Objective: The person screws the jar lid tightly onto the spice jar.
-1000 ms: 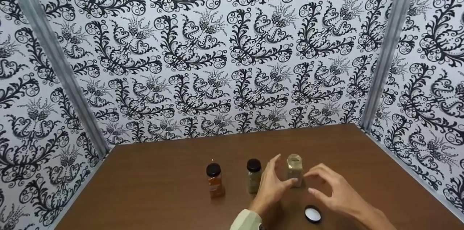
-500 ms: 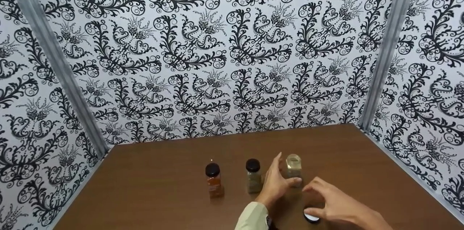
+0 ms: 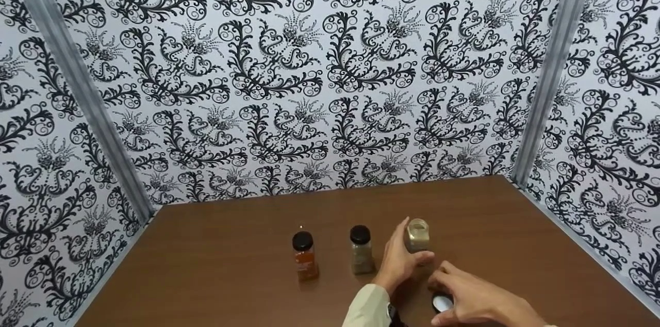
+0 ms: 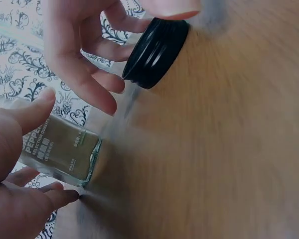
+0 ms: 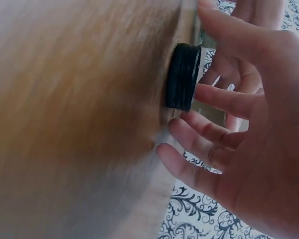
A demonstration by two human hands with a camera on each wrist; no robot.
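Observation:
An uncapped glass pepper jar [image 3: 418, 236] stands on the table at the right, "PEPPER" printed on its side in the left wrist view. My left hand [image 3: 399, 262] holds it low down, thumb in front and fingers round the far left side. Nearer to me lies its black screw lid [image 3: 441, 304], white inside facing up. Around this lid [image 5: 183, 77] my right hand [image 3: 469, 293] is spread, fingers bent. In the right wrist view the thumb stands apart from the lid and the fingertips are right at its rim.
Two capped spice jars stand to the left: one with greenish-brown contents [image 3: 362, 257] just beside my left hand, and an orange-red one [image 3: 306, 264] farther left. Patterned wall panels [image 3: 330, 84] enclose the brown table [image 3: 232, 255] at the back and sides.
My right hand has come down and toward me from beside the pepper jar to the lid. The left hand has moved slightly right and closed in round the jar.

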